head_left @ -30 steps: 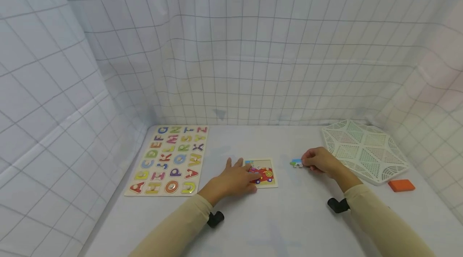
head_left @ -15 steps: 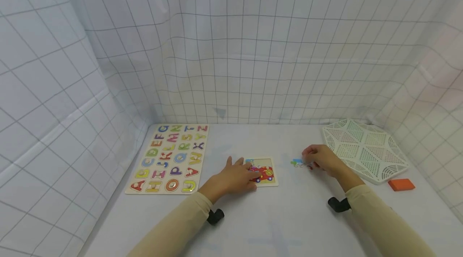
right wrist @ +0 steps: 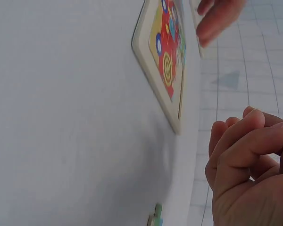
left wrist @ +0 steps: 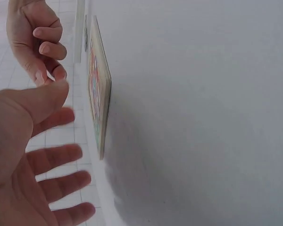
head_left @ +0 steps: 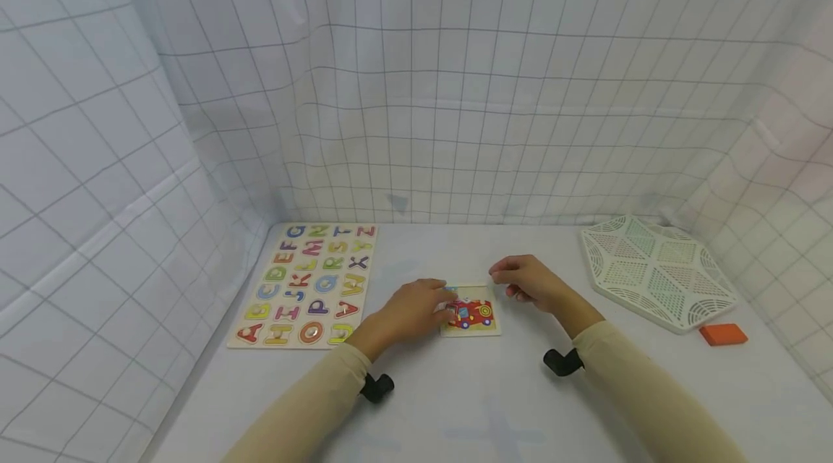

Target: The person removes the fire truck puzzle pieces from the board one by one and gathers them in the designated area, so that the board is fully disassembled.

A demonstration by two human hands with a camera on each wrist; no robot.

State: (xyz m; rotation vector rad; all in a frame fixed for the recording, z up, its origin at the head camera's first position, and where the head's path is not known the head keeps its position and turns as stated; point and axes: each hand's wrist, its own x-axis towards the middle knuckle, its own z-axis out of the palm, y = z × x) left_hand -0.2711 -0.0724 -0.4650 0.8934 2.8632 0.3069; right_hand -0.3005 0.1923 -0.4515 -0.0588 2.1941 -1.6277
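A small framed jigsaw puzzle (head_left: 478, 333) showing a red car lies mid-table, with a bare strip along its far side. My left hand (head_left: 411, 309) is at its left edge, fingers relaxed and spread; in the left wrist view that hand (left wrist: 9, 136) stands apart from the tray. My right hand (head_left: 530, 283) hovers by the puzzle's far right corner. Its fingers (right wrist: 236, 155) are curled in the right wrist view; whether they pinch a piece is hidden. A loose puzzle piece (right wrist: 154, 217), partly green, shows at that view's bottom edge.
An alphabet board (head_left: 302, 286) with colourful letters lies at the left. At the right are a white latticed hexagonal plate (head_left: 657, 271) and an orange block (head_left: 724, 334). Gridded white cloth (head_left: 416, 87) hangs behind and on both sides.
My right hand has moved left from the loose pieces to the puzzle's far right corner. My left hand has drawn back slightly left, uncovering more of the car picture.
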